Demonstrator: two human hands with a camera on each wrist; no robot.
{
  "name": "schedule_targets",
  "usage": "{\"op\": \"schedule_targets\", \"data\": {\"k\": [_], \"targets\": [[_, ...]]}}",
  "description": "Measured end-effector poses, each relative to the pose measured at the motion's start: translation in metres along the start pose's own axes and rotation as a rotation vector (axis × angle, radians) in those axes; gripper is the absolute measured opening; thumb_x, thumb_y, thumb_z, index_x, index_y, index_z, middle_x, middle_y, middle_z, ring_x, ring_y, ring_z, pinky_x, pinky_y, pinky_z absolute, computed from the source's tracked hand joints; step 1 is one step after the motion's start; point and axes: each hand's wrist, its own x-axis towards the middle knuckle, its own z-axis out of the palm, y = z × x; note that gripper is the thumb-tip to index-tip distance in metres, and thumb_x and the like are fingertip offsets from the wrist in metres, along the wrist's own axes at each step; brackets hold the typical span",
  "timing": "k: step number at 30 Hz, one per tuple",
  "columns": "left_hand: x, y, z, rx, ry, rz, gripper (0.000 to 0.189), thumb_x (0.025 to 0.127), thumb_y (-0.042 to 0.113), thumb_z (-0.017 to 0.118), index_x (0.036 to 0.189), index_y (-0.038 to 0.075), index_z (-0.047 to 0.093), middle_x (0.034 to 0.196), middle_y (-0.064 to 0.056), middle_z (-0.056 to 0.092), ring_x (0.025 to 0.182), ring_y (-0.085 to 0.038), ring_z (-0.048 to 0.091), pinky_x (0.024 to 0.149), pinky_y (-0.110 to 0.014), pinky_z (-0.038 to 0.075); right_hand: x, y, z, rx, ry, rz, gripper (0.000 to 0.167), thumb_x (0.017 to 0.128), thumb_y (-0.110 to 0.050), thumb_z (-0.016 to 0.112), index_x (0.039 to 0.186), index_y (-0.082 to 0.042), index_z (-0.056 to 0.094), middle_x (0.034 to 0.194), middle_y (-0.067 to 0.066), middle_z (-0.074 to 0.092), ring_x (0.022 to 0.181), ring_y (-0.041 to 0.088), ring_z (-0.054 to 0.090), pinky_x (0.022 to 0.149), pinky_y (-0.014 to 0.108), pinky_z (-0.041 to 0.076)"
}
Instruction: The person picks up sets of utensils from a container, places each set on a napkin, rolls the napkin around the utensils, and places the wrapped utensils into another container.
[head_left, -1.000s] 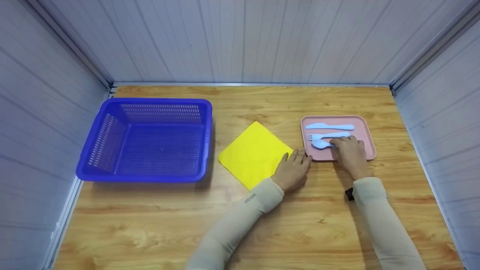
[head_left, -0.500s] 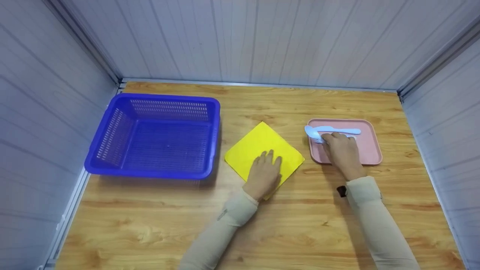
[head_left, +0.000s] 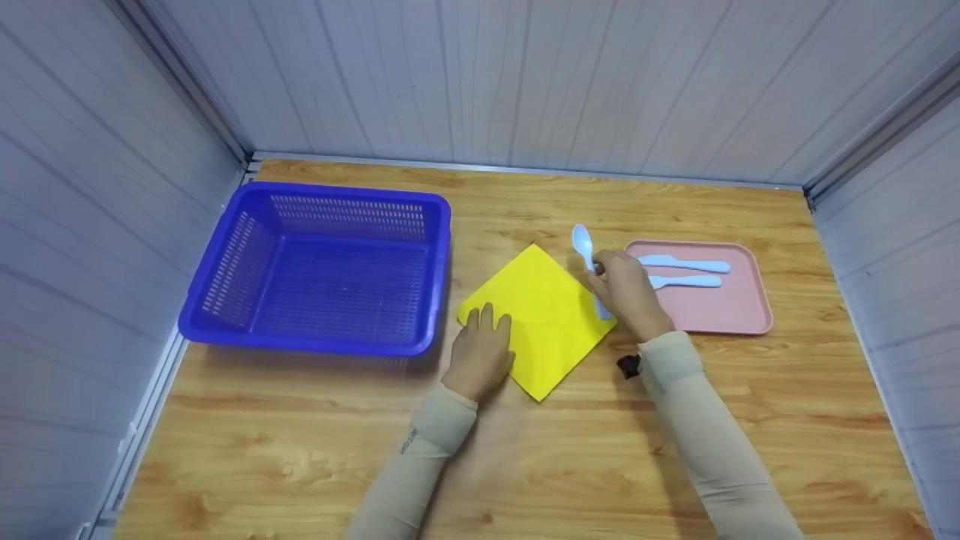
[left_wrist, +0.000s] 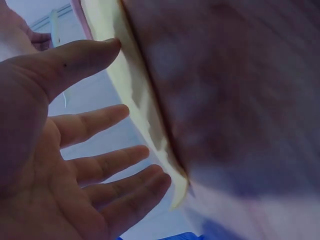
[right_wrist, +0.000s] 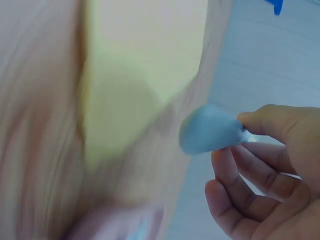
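My right hand [head_left: 631,292] pinches a light blue spoon [head_left: 582,241] between thumb and fingers, above the right corner of a yellow napkin [head_left: 536,315]. The spoon's bowl points toward the back wall. In the right wrist view the broad end of its handle [right_wrist: 210,131] sticks out past the thumb. My left hand [head_left: 481,354] is over the napkin's left corner, fingers spread and straight; in the left wrist view nothing is in the palm [left_wrist: 55,185]. A light blue knife [head_left: 690,264] and fork [head_left: 690,281] lie on the pink tray [head_left: 720,311], the fork's tines hidden behind my right hand.
A blue plastic basket [head_left: 439,277] with slotted sides stands on the wooden table [head_left: 525,480] left of the napkin. Pale panel walls [head_left: 487,82] close the table in at the back and on both sides.
My right hand has lifted the spoon off the tray and carried it left to the napkin, turning it upright in view. My left hand has slid left across the napkin, which lies diamond-wise throughout.
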Motion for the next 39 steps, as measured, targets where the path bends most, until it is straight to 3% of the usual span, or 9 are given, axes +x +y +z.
{"op": "schedule_targets", "data": {"k": [8,14,24,33,39], "targets": [[0.003,-0.001,0.004,-0.031,-0.128,-0.021,0.054,0.091,0.031,0.074,0.135,0.004,0.057,0.142,-0.027,0.046,0.128,-0.047,0.044,0.095,-0.047,0.052,0.023,-0.033,0.033,0.089,-0.053,0.138,0.022,0.096,-0.019,0.063,0.104,0.001,0.068,0.090,0.012,0.065,0.073,0.022,0.059,0.062,0.032,0.052],[0.004,0.002,0.003,-0.025,-0.187,-0.042,0.057,0.093,0.032,0.071,0.140,0.006,0.054,0.147,-0.026,0.042,0.132,-0.045,0.040,0.100,-0.047,0.048,0.033,-0.048,0.054,0.134,-0.070,0.172,0.024,0.096,-0.019,0.064,0.105,0.003,0.070,0.085,0.010,0.066,0.067,0.018,0.060,0.056,0.028,0.050],[0.005,0.005,0.004,-0.022,-0.200,-0.044,0.058,0.093,0.033,0.070,0.141,0.005,0.053,0.148,-0.026,0.042,0.133,-0.046,0.040,0.101,-0.046,0.047,0.043,-0.056,0.074,0.151,-0.104,0.238,0.020,0.095,-0.018,0.064,0.094,0.001,0.069,0.079,0.008,0.064,0.062,0.015,0.060,0.052,0.025,0.047],[0.002,0.001,0.003,-0.024,-0.213,-0.059,0.059,0.094,0.033,0.069,0.143,0.006,0.051,0.149,-0.025,0.040,0.135,-0.045,0.038,0.105,-0.045,0.044,0.045,-0.058,0.084,0.155,-0.068,0.193,0.020,0.094,-0.017,0.066,0.082,-0.002,0.068,0.070,0.005,0.061,0.058,0.014,0.057,0.050,0.025,0.046],[0.002,-0.002,0.000,-0.021,-0.220,-0.062,0.059,0.095,0.033,0.068,0.144,0.006,0.051,0.150,-0.025,0.040,0.136,-0.045,0.037,0.106,-0.044,0.043,0.046,-0.062,0.086,0.149,-0.052,0.189,0.022,0.094,-0.020,0.068,0.082,-0.003,0.067,0.072,0.006,0.061,0.059,0.016,0.057,0.052,0.028,0.047]]}}
